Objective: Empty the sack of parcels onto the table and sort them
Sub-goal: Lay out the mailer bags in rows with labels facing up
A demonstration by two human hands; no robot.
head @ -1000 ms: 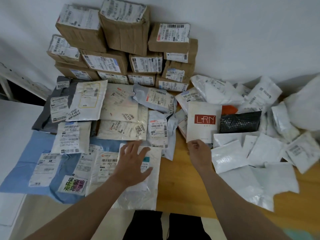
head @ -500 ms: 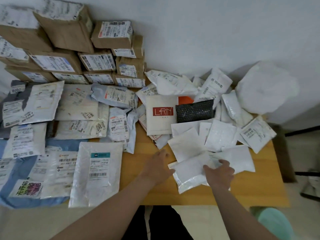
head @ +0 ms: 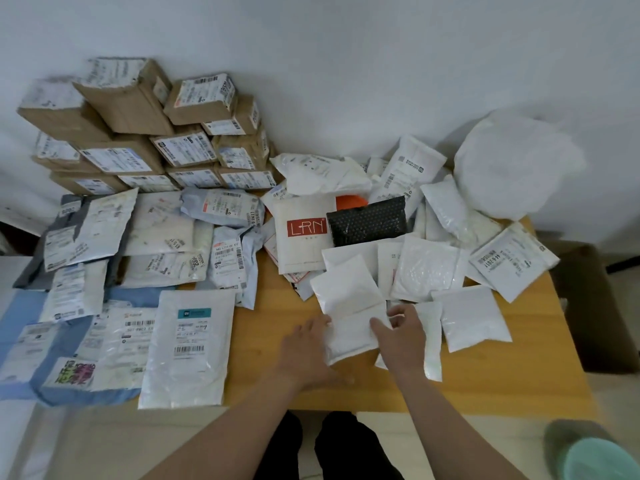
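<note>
- The wooden tabletop (head: pixel 277 341) is set against a white wall and is covered with parcels across its left, rear and right areas.
- A stack of cardboard boxes (head: pixel 138 133), each labelled, is piled at the rear left against the wall.
- The white sack (head: pixel 512 168) is located at the rear right corner, slumped against the wall.
- Rows of flat labelled mailers (head: pixel 190 348) are laid out on the left in front of the boxes, overlapping one another.
- A loose heap of white padded parcels (head: pixel 429 265) is spread on the right, in front of the sack.
- An envelope (head: pixel 304 237) marked "LRN" is found at the heap's left edge, with a black bubble mailer (head: pixel 367 220) touching its right side.
- The small white parcel (head: pixel 349 330) is positioned at the front of the heap, between both hands.
- The left hand (head: pixel 304 351) is held wide, with its fairly straight fingers placed against the parcel's left edge.
- The right hand (head: pixel 401 334) is narrowed on the parcel's right edge, with the thumb laid on top and the fingers curled.
</note>
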